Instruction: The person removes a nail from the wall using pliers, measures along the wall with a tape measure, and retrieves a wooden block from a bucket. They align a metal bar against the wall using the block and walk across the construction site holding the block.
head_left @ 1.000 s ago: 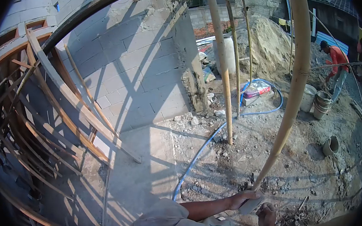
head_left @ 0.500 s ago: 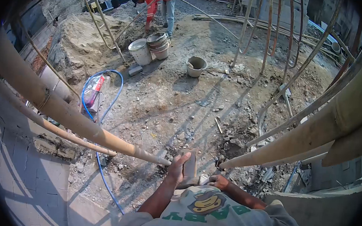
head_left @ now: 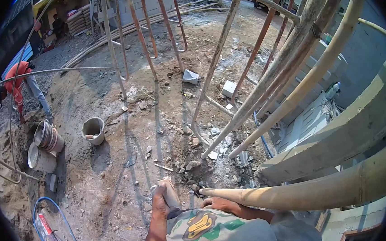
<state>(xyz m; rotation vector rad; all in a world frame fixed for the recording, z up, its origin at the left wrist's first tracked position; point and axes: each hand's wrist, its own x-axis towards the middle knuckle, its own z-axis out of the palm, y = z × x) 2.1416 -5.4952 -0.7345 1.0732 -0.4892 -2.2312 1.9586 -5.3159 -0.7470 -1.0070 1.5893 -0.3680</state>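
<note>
My left hand [head_left: 159, 203] is low in the middle, wrapped round a flat brown rectangular board [head_left: 172, 195] held in front of my shirt. The thumb lies on the near side, and the board is tilted and seen partly edge-on. Close to my belly is my right hand [head_left: 219, 204], its fingers bent downward against the shirt's far edge. What those fingers touch or hold, if anything, is hidden. A thick bamboo pole [head_left: 264, 197] ends just beyond my right hand.
Rubble [head_left: 194, 166] covers the ground ahead. Metal scaffold poles [head_left: 215, 68] stand in front and to the right, beside a concrete ledge [head_left: 318, 144]. At left are a lone bucket [head_left: 93, 131], stacked buckets [head_left: 49, 136], a blue hose [head_left: 61, 214] and a bent-over person in red [head_left: 18, 77].
My view has swung right, so the buckets and the other person now appear farther left. The board has turned more edge-on. A white thing beside my right hand no longer shows.
</note>
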